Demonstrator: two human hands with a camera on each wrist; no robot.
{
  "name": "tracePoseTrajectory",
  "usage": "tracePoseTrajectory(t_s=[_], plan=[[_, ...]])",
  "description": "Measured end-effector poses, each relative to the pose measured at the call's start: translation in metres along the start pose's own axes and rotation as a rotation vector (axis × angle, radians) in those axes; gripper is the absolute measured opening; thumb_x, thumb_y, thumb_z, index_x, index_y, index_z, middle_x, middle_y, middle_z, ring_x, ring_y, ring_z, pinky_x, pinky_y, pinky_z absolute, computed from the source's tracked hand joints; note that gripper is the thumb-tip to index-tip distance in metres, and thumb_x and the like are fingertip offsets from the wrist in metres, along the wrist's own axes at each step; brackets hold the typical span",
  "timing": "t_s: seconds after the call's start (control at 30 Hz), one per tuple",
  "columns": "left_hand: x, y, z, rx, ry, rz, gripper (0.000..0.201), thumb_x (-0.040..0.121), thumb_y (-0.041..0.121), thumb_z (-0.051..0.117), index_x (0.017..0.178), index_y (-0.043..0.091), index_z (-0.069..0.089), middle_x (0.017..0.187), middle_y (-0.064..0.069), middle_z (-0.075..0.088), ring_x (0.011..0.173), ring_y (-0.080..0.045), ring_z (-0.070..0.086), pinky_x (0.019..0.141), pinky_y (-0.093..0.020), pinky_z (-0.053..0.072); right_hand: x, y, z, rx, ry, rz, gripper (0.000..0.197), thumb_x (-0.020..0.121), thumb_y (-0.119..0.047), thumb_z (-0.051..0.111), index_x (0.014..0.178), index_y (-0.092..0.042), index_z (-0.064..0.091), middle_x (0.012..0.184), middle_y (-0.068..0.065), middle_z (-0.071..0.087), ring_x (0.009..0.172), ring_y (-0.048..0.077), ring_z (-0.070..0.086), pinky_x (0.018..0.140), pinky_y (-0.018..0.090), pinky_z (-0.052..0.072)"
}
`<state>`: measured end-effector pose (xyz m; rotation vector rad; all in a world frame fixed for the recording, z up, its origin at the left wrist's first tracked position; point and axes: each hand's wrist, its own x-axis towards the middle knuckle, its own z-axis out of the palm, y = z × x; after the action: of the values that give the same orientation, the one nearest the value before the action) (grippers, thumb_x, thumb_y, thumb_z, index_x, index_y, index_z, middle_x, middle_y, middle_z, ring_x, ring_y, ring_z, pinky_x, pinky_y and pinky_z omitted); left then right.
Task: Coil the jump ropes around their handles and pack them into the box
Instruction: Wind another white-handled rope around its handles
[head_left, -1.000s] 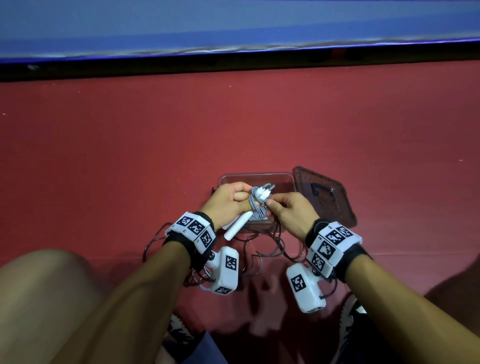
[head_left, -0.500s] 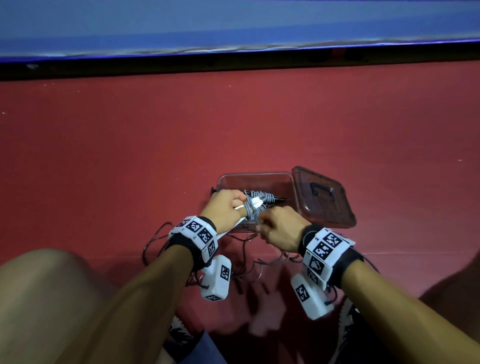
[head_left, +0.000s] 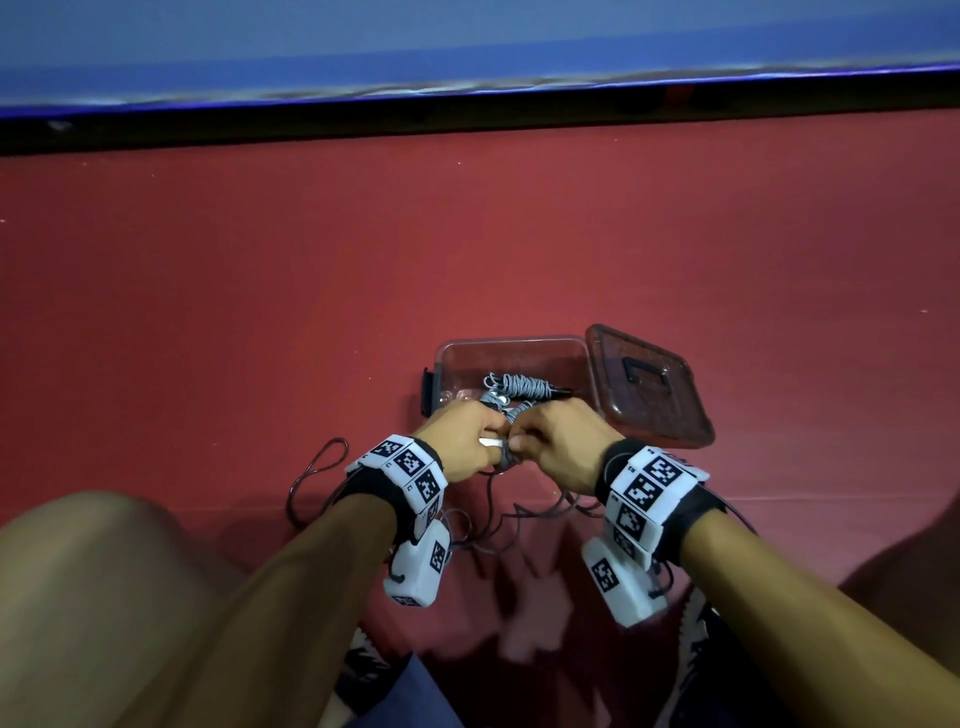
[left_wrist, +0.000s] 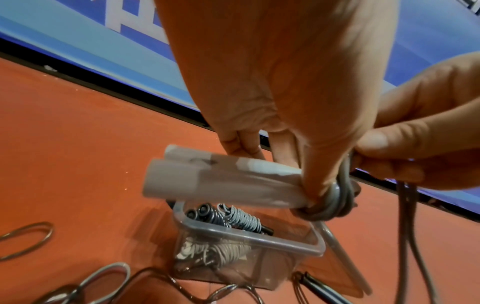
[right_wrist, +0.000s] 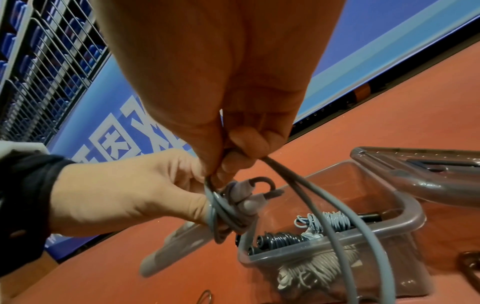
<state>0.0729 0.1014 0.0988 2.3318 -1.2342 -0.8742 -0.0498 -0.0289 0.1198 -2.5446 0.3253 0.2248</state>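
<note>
Your left hand (left_wrist: 280, 86) grips two white handles (left_wrist: 221, 181) side by side, just above the clear box's (head_left: 514, 345) near rim, while your right hand's (right_wrist: 221, 86) fingers pinch the grey rope (right_wrist: 311, 205) looped around them. Coiled ropes (head_left: 524, 385) already lie inside the box on the red floor (head_left: 260, 312).

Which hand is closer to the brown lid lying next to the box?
Right. The right hand pinches the grey rope just left of the brown plastic lid; the left hand, gripping the white handles, is farther left.
</note>
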Motion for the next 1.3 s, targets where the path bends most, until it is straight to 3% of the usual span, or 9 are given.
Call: tracePoseTrajectory(t_s=[0.1,0.23,0.37,0.47,0.53,0.73,0.9,1.13,1.3], plan=[[-0.003,0.003,0.0,0.009,-0.042,0.038,0.024,0.089,0.022,0.071,0.067,0.024,0.06,0.065,-0.001,0.059,0.059,-0.015,0.048,0.058,-0.028,0.039,0.002,0.004,-0.001,0.082,0.046,0.033,0.013,0.092,-0.032,0.067,0.091,-0.024,0.076,0.088,-0.002,0.074,0.086,0.017,0.066,0.081,0.034,0.053],[-0.003,0.002,-0.004,-0.105,-0.061,0.079,0.02,0.081,0.034,0.072,0.078,0.014,0.072,0.075,-0.012,0.069,0.066,-0.012,0.052,0.068,-0.036,0.05,0.004,0.005,-0.001,0.193,0.128,0.075,0.013,0.085,-0.038,0.075,0.084,-0.025,0.075,0.083,-0.005,0.073,0.079,0.012,0.065,0.076,0.029,0.053],[-0.003,0.001,-0.009,-0.172,-0.089,0.106,0.003,0.086,0.026,0.079,0.089,0.026,0.079,0.071,0.012,0.068,0.067,-0.003,0.056,0.074,-0.025,0.049,0.004,0.012,-0.004,0.314,0.238,0.157,0.034,0.072,-0.042,0.085,0.075,-0.019,0.06,0.069,-0.004,0.067,0.062,0.01,0.058,0.061,0.026,0.049],[-0.002,-0.002,-0.012,-0.239,-0.114,0.116,0.026,0.084,0.041,0.076,0.101,0.02,0.079,0.091,-0.01,0.075,0.084,-0.021,0.069,0.089,-0.042,0.054,0.004,0.018,-0.003,0.527,0.254,0.185,0.034,0.071,-0.035,0.088,0.07,-0.015,0.061,0.059,-0.005,0.06,0.052,0.007,0.051,0.052,0.021,0.047],[-0.003,-0.003,-0.015,-0.257,-0.124,0.122,0.028,0.083,0.044,0.072,0.098,0.021,0.078,0.095,-0.016,0.073,0.082,-0.016,0.064,0.092,-0.051,0.053,0.004,0.019,-0.002,0.703,0.259,0.182,0.029,0.075,-0.024,0.087,0.069,-0.013,0.061,0.054,-0.006,0.054,0.047,0.004,0.045,0.047,0.018,0.042],[-0.007,0.001,-0.017,-0.482,-0.101,0.122,0.021,0.09,0.014,0.075,0.108,0.023,0.079,0.097,-0.001,0.079,0.084,-0.004,0.063,0.087,-0.029,0.053,0.002,0.018,0.0,0.938,0.244,0.196,0.015,0.085,-0.008,0.077,0.076,-0.007,0.064,0.067,0.015,0.056,0.051,0.016,0.043,0.046,0.02,0.037],[-0.007,-0.001,-0.017,-0.632,-0.065,0.083,0.026,0.088,0.01,0.076,0.111,0.019,0.079,0.107,-0.006,0.078,0.099,-0.02,0.07,0.099,-0.041,0.052,0.002,0.016,-0.003,1.041,0.235,0.255,0.014,0.09,-0.01,0.071,0.077,-0.011,0.067,0.072,0.016,0.055,0.052,0.017,0.041,0.046,0.023,0.036],[-0.007,0.002,-0.021,-0.832,0.004,0.039,0.025,0.088,-0.003,0.071,0.11,0.007,0.075,0.093,-0.006,0.078,0.083,-0.011,0.072,0.079,-0.022,0.055,0.001,0.015,-0.006,1.253,0.163,0.334,0.018,0.094,0.0,0.061,0.081,-0.012,0.065,0.067,0.009,0.062,0.048,0.011,0.051,0.041,0.018,0.038],[-0.006,0.001,-0.02,-0.843,0.024,0.015,0.027,0.088,-0.005,0.07,0.115,-0.002,0.072,0.094,-0.011,0.078,0.082,-0.013,0.073,0.078,-0.024,0.056,-0.001,0.012,-0.002,1.279,0.159,0.344,0.029,0.095,0.012,0.046,0.087,-0.008,0.066,0.067,0.005,0.066,0.05,0.007,0.058,0.043,0.016,0.043]])
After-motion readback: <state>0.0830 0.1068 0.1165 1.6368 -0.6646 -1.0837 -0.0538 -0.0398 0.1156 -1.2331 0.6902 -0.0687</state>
